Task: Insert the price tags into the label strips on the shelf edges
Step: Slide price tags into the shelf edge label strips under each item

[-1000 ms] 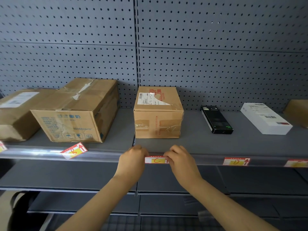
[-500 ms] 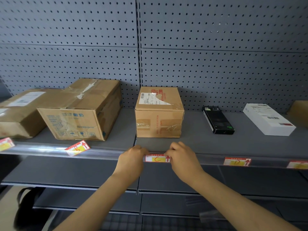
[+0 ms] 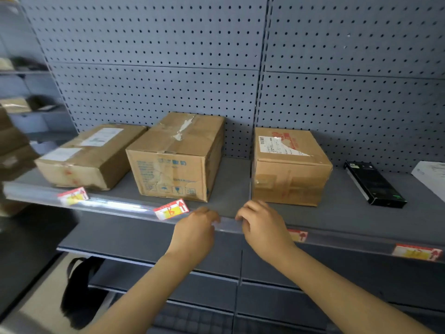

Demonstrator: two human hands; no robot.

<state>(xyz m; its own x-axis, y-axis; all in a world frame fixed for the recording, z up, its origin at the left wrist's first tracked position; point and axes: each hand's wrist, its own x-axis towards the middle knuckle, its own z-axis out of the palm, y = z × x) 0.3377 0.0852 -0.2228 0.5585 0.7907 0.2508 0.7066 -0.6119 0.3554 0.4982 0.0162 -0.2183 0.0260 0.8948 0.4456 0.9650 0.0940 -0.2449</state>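
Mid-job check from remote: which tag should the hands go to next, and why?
Probably the left hand should shift left to the crooked tag: it sits tilted, poking above the label strip, while the tags to the right lie flat in it.

grey pegboard wall [image 3: 154, 68] behind grey metal shelving [image 3: 149, 239], more blurry shelves [image 3: 29, 112] off left, black bag [image 3: 79, 297] on the floor

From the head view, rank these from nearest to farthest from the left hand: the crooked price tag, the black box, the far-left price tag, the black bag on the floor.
Measured from the left hand:
1. Crooked price tag, just to its left on the strip.
2. Black bag and far-left price tag: too close to call, one below left, one along the strip.
3. Black box, far right on the shelf.
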